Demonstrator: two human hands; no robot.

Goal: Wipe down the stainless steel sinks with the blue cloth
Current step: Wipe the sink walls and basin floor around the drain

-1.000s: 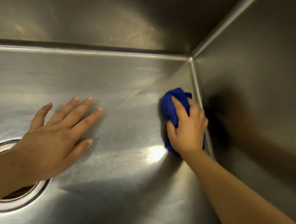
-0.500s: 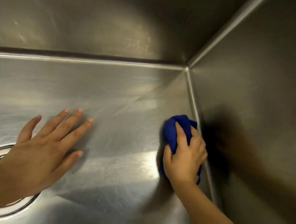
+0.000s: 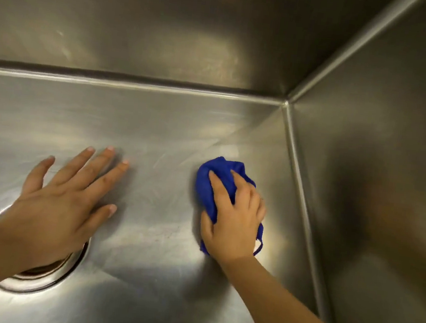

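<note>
Pressing a bunched, deep-blue cloth (image 3: 213,185) onto the brushed stainless steel floor of the sink (image 3: 173,131), the right hand (image 3: 234,221) grips it with fingers curled over the top and thumb along its left side. The wad sits under the palm and just ahead of it, and a loose tail pokes out on the wrist side. The left hand (image 3: 66,198) holds nothing. It lies flat with fingers straight and spread, braced on the floor well apart from the cloth, its heel over the round, chrome-ringed drain opening (image 3: 44,277) (only the near arc of the ring shows). The next stroke, I judge, turns on where the cloth lies between its two limits. It is closer to the welded seam (image 3: 303,213), where the floor meets the right-hand wall (image 3: 375,178), than to the left hand, and it touches neither. Only the right hand is placed to sweep. A push leftward toward the braced hand, or a pull back along its own forearm, looks easiest.
</note>
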